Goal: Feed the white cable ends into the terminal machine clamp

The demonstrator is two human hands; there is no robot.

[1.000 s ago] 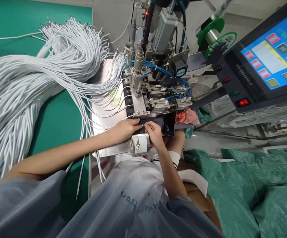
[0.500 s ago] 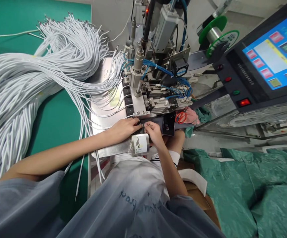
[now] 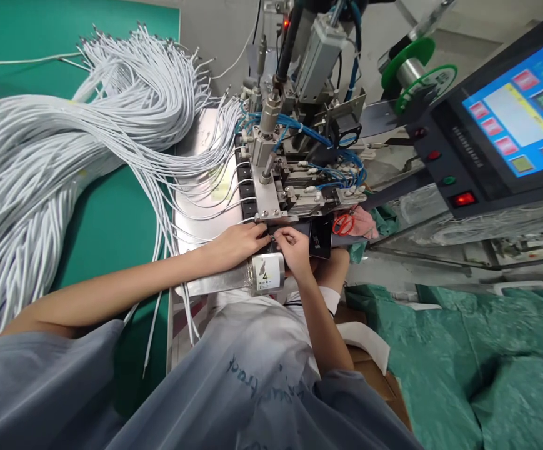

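Observation:
My left hand lies over the front of the metal plate, fingers closed together at the edge of the machine. A white cable runs in under that hand. Facing it, my right hand pinches a tiny part at the left fingertips; it is too small to name. Just below both hands sits a metal cylinder with a white label. Several more cables lead into black blocks along the machine's left side.
A large bundle of white cables covers much of the green table. On the right are a control screen, a wire spool, red-handled scissors and a phone. Green sheeting lies lower right.
The whole view has shifted slightly, so the machine appears a little further right. Both hands stay together at the same spot, with the right fingers only slightly changed.

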